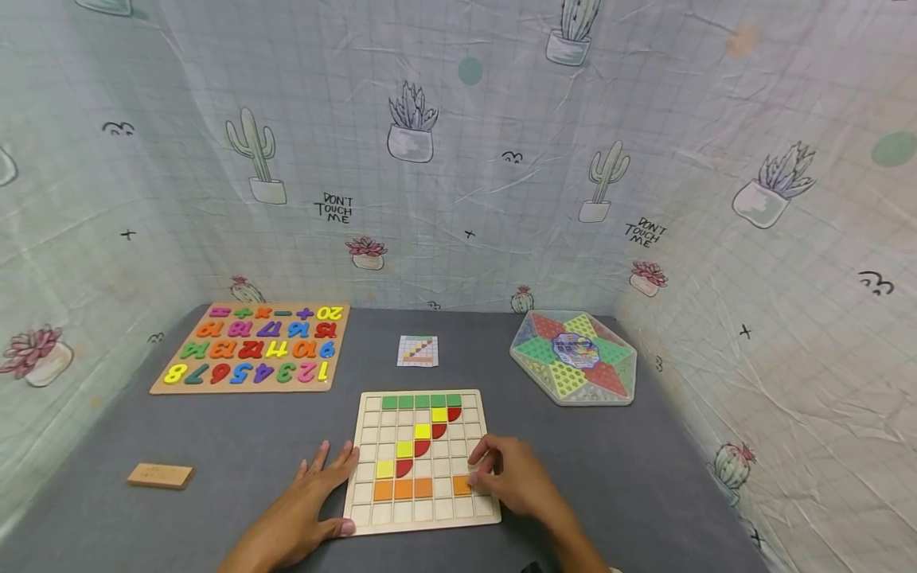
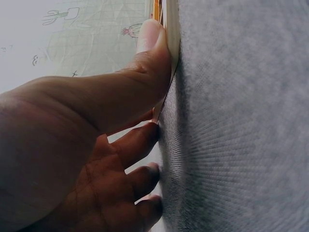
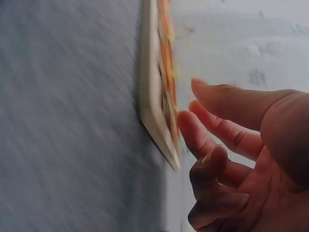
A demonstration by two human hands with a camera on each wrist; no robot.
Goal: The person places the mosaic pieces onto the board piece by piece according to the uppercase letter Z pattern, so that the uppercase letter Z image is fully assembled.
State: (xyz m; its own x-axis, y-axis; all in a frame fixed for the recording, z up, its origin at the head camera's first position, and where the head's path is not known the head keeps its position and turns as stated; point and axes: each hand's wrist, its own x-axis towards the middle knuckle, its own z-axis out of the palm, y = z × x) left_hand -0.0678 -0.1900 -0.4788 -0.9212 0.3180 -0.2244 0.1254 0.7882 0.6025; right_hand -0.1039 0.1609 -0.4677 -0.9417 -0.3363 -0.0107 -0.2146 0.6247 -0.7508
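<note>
A wooden grid board (image 1: pixel 408 513) lies on the grey table, bearing flat coloured tiles. Green squares (image 1: pixel 421 401) line its far row. Yellow squares (image 1: pixel 404 450) and red quarter-round pieces (image 1: pixel 422 448) climb diagonally to the right. In a nearer row are three orange squares (image 1: pixel 403 489), then a bare cell, then another orange square (image 1: pixel 462 485). My left hand (image 1: pixel 304 501) rests at the board's left side, fingers spread, thumb on its near left corner. Over the right side hovers my right hand (image 1: pixel 512 475), fingertips beside the lone orange square; the right wrist view shows thumb and fingers apart, nothing between them.
A small printed pattern card (image 1: pixel 418 351) lies beyond the board. A number puzzle board (image 1: pixel 243 387) is at far left, a hexagonal game box (image 1: pixel 573 350) at far right. A small wooden block (image 1: pixel 161 476) lies at left. Patterned cloth (image 1: pixel 466 159) surrounds the table.
</note>
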